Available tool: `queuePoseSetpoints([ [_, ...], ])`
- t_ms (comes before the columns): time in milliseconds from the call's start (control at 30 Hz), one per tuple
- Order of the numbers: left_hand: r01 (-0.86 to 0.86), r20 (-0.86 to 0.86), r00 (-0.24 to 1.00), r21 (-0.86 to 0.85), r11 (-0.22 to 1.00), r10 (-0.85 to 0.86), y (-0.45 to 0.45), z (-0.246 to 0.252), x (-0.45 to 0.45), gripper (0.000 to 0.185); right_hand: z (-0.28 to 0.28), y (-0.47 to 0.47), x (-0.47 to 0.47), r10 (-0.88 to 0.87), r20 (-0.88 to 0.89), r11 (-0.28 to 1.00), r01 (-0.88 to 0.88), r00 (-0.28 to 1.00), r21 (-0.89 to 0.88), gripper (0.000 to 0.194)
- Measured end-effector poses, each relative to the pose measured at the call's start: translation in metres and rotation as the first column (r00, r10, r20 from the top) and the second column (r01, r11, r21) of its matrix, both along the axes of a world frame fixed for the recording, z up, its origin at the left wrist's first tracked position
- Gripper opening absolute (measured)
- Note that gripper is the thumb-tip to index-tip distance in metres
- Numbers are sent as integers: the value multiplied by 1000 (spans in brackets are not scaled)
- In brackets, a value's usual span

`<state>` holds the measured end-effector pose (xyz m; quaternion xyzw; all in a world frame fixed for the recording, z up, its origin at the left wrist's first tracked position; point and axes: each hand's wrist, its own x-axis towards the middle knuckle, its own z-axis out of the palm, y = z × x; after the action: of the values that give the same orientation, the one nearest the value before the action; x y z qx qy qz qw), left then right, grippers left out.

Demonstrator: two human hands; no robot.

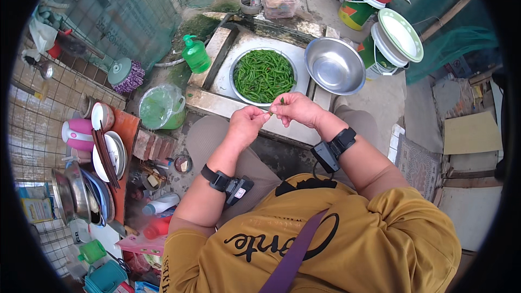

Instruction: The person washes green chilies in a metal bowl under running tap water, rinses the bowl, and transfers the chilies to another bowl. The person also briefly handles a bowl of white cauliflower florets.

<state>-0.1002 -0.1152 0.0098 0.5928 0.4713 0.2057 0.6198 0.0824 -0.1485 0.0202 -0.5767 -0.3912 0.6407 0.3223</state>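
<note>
A round metal basin full of green chili peppers sits on a white slab in a low concrete surround. At its near edge my left hand and my right hand meet fingertip to fingertip. Between them is a small green pepper, pinched by both hands; a green tip also shows above the right fingers. To the basin's right stands an empty stainless steel bowl. A green bin with a clear plastic bag is on the floor at the left.
A green pump bottle stands left of the basin. Buckets with basins on top are at the right. On the left, a red-brown board holds bowls, plates and chopsticks. The concrete surround's raised edge lies before my knees.
</note>
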Motion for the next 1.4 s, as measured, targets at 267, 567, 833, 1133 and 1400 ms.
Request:
queuePoseSetpoints([
  [267, -17, 237, 970, -174, 985, 59, -20, 15, 13, 13, 15, -33, 36, -60, 7, 995, 59, 998, 74, 11],
  [567, -167, 434, 867, -209, 963, 245, -43, 30, 39, 19, 25, -58, 50, -50, -24, 981, 54, 998, 188, 9],
  [833, -143, 448, 853, -291, 946, 267, -53, 28, 56, 13, 22, -71, 63, -149, -1, 940, 142, 989, 310, 7],
  [1133, -188, 259, 934, -228, 955, 245, -61, 15, 62, 11, 10, -95, 77, -11, 198, 995, -9, 980, 104, 16],
  [1400, 180, -166, 974, 170, 969, -152, -70, 1, 67, 9, -9, -102, 79, -9, 637, 927, -231, 771, 294, 16],
])
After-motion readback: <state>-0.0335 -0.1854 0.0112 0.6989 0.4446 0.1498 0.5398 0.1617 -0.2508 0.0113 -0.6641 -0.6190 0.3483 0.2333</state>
